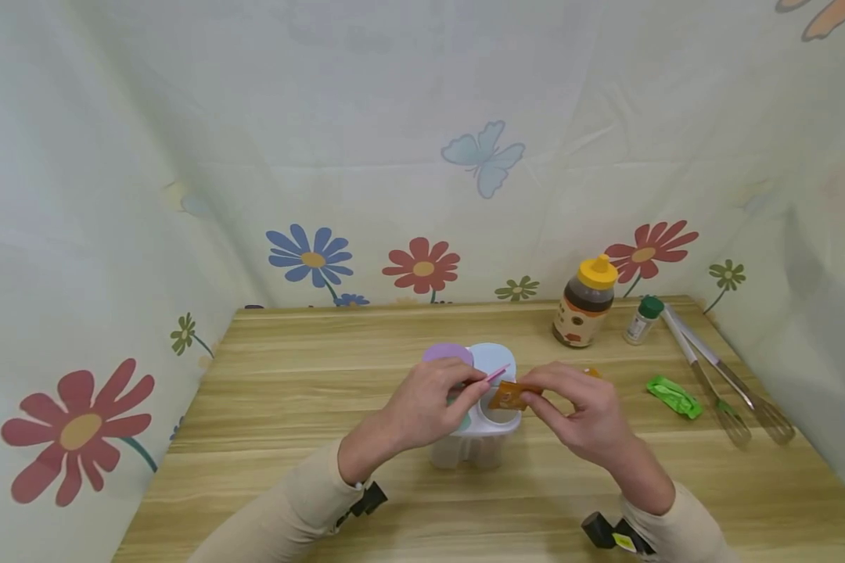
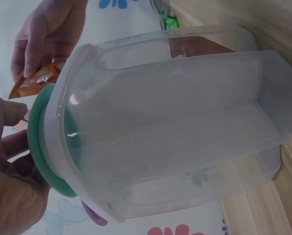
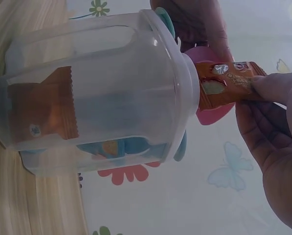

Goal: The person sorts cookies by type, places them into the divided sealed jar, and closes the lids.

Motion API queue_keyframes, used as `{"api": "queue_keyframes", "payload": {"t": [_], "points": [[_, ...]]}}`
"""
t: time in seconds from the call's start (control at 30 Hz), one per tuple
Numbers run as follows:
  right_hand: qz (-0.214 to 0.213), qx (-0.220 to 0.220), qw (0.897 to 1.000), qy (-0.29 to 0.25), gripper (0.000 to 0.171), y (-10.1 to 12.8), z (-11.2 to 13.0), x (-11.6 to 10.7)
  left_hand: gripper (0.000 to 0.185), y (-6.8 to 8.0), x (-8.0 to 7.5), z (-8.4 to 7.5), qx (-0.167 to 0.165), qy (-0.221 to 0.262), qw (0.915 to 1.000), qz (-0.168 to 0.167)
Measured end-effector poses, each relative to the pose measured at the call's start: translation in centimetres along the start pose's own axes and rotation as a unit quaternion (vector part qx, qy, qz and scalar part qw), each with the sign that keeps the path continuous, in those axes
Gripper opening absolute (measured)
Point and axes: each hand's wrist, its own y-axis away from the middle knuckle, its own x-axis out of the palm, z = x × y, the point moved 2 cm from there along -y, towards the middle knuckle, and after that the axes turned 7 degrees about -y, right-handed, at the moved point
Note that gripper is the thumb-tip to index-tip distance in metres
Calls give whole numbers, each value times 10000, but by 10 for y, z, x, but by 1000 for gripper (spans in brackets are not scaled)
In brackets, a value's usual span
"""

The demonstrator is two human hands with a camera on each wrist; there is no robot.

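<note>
A clear plastic multi-compartment container (image 1: 475,442) stands mid-table, with round flip lids in purple (image 1: 447,353), pale blue (image 1: 491,358), green (image 2: 38,142) and pink (image 3: 209,115). My left hand (image 1: 473,383) holds the pink lid (image 1: 496,374) raised at the container's top. My right hand (image 1: 535,391) pinches an orange sachet (image 1: 510,396) by one end, and its other end sits at the open mouth under that lid. The right wrist view shows the sachet (image 3: 226,83) at the rim and another orange sachet (image 3: 53,110) inside the container (image 3: 97,93).
A honey bottle with a yellow cap (image 1: 584,301) and a small green-capped bottle (image 1: 642,319) stand at the back right. A green packet (image 1: 672,396) lies right of my hands, beside metal tongs and a whisk (image 1: 718,375). Flowered cloth walls enclose the table.
</note>
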Motion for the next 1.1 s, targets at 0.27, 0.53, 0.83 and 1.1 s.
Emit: {"api": "queue_keyframes", "payload": {"t": [0.27,0.53,0.83,1.1], "points": [[58,-82,9999,-33,17,2,-3,6,22,0,0,0,-16,28,10000,35],[163,-143,9997,-74,18,2,-2,12,24,1,1,1,-1,53,10000,56],[482,-55,9988,67,17,11,-5,20,21,0,1,0,35,16,10000,1],[806,50,9967,37,33,8,-4,20,20,1,0,0,31,59,10000,-48]]}}
